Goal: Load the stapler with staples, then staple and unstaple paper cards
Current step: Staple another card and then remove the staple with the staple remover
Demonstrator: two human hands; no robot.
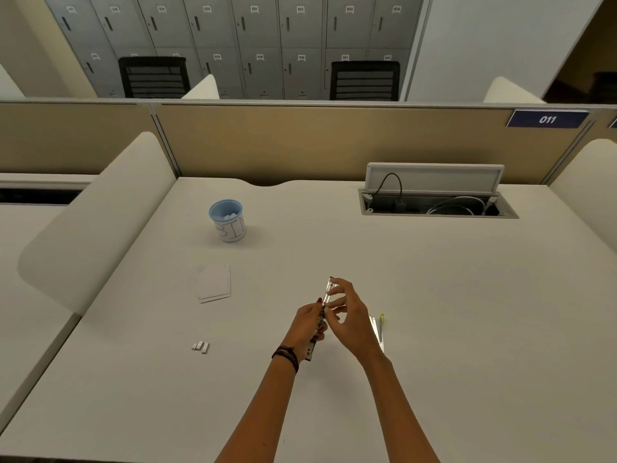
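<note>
1. The stapler is held above the white desk, a little below and right of the frame's centre, standing nearly on end with its metal rail pointing up-frame.
2. The left hand grips the lower half of the stapler, fingers curled round its body. The dark lower end of the stapler sticks out under the palm.
3. The right hand meets the stapler from the right. Its forefinger and thumb pinch the upper part of the rail, and the other fingers are loosely bent. Whether a strip of staples sits between those fingertips is too small to tell.
4. A dark bracelet circles the left wrist.
5. A few short staple strips lie on the desk at lower left of the hands, well apart from them.
6. A small stack of white paper cards lies flat, up and left of the hands.
7. Further up the frame stands a blue-rimmed cup with "BIN" handwritten on it and white scraps inside.
8. Just right of the right wrist lies a silver metal tool with a yellow-green tip, partly hidden by the wrist.
9. At upper right an open cable tray is set into the desk.
</note>
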